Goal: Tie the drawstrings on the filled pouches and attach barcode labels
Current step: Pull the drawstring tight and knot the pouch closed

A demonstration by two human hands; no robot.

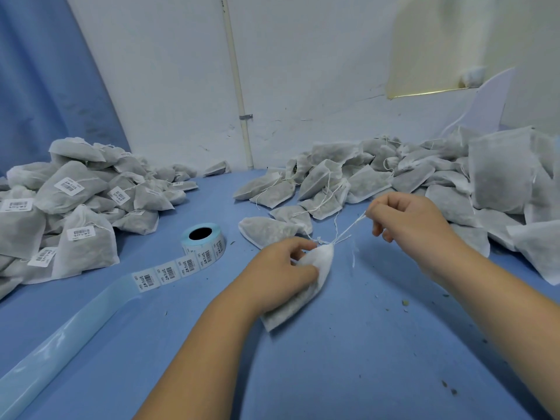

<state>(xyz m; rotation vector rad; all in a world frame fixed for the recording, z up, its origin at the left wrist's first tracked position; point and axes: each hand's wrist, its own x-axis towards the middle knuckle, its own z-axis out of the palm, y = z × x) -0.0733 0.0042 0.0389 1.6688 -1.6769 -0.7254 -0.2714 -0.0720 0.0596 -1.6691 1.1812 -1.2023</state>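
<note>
Bare backing strip point(75, 325) is cut off at the bottom-left frame edge. Left hand point(278, 268) grip: fingers curled round the pouch point(321, 268), hiding its left half. The pouch lies on the blue worktop point(348, 359), gathered neck out at the hand's 1 o'clock. Drawstring point(349, 228) runs taut from the neck toward 1 o'clock into the right hand point(409, 219), pinched at the fingertips; exact pinch hard to make out. Label roll point(203, 237) at the pouch's 10 o'clock. Labelled pile point(69, 207) far left, unlabelled pile point(394, 174) far right, both cropped.
</note>
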